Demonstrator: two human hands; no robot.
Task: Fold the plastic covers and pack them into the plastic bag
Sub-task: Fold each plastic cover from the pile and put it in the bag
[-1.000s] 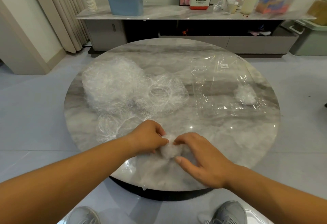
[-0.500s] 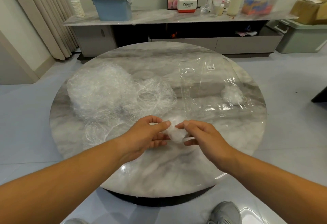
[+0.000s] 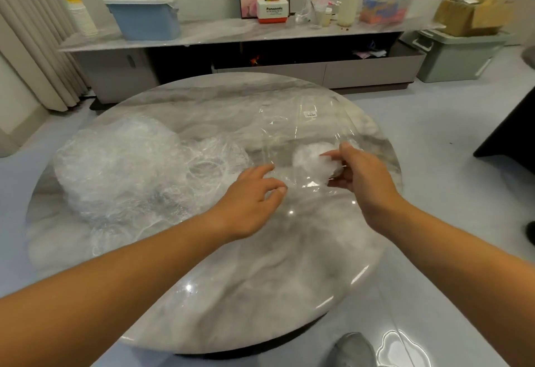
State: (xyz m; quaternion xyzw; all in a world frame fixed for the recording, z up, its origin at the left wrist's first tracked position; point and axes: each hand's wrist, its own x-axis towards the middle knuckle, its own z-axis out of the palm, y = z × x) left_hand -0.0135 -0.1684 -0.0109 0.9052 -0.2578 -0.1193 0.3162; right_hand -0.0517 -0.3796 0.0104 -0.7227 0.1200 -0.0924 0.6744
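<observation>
On the round marble table [image 3: 231, 285] a clear plastic bag [image 3: 301, 132] with a small white label lies flat at the far right. My right hand [image 3: 362, 175] grips a crumpled, folded white plastic cover [image 3: 314, 159] at the bag's near edge. Whether the wad is inside the bag or over it I cannot tell. My left hand [image 3: 254, 192] hovers with fingers apart at the bag's left near corner, holding nothing. A big heap of loose, transparent plastic covers [image 3: 121, 163] fills the table's left side.
Behind the table runs a low marble cabinet [image 3: 220, 33] with a blue lidded bin [image 3: 144, 16], stacked cups, a white and red box and other items. A grey-green crate [image 3: 457, 53] stands on the floor at the right. My shoe [image 3: 353, 349] shows below the table.
Both hands lifted the folded cover off the near table edge. My right hand carried it right and forward to the bag, and my left hand let go and spread its fingers.
</observation>
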